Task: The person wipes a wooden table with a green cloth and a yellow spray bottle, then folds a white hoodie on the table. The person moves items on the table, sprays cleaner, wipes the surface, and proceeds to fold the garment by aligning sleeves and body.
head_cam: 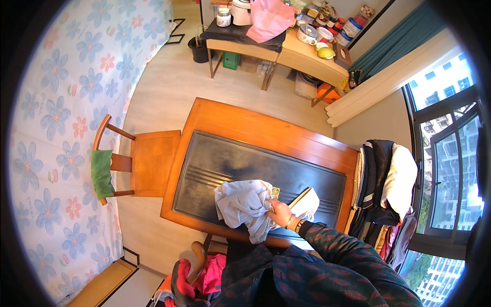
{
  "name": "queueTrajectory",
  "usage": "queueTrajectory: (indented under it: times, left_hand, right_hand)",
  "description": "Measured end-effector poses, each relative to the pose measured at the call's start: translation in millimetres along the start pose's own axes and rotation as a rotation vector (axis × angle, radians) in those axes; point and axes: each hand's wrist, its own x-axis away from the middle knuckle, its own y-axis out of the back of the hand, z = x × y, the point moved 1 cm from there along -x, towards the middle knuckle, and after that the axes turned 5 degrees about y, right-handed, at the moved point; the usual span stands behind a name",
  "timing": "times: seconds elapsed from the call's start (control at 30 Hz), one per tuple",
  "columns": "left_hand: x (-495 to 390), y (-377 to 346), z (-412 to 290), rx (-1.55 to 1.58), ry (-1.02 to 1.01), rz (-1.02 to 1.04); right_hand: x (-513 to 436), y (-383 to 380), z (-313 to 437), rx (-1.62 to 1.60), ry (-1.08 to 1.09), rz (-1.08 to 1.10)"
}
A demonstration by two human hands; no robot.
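Observation:
My right hand point(280, 212) grips the edge of a crumpled pale grey cloth point(243, 203), perhaps a garment, which lies bunched on the dark inset top of a wooden table point(230, 111). Part of the cloth hangs over the table's near edge. Beside my wrist lies a folded cream-coloured cloth item point(305, 200), partly covered by my hand and forearm. A small gold-patterned piece point(275, 192) shows just behind the grey cloth; what it is cannot be made out. My left hand is out of view.
A wooden chair point(155, 163) with a green cloth point(102, 172) on its back stands left of the table. Piled clothes point(383, 176) sit at its right end, near the window. Another chair point(198, 253) holds red clothing close on my left. Desks point(241, 50) with jars stand beyond.

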Motion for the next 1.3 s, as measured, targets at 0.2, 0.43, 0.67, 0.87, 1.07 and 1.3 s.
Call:
queueTrajectory:
  times: [0.2,0.43,0.67,0.87,1.07,1.3]
  left_hand:
    - [-22.7,31.9,1.4,0.091,0.066,0.085]
    - [-89.4,132.8,-99.2,0.5,-0.133,-0.025]
    - [-204.3,280.9,-317.9,0.579,-0.75,-0.383]
    - [-300.7,285.5,-428.1,0.54,-0.942,-0.584]
    - [-355.4,255.6,-422.5,0.821,-0.897,-0.492]
    - [-352.2,242.6,-397.1,0.843,-0.96,-0.442]
  right_hand:
    - [8.7,36.0,9.8,-0.278,-0.045,-0.232]
    - [19.3,106.1,41.9,-0.436,0.083,-0.545]
    - [5.1,81.6,29.2,-0.511,-0.036,-0.667]
    - [-29.3,37.0,-32.7,-0.477,-0.082,-0.632]
    - [-62.8,-3.4,-69.5,-0.483,-0.071,-0.874]
    - [-72.4,-8.3,-76.9,-0.353,0.13,-0.866]
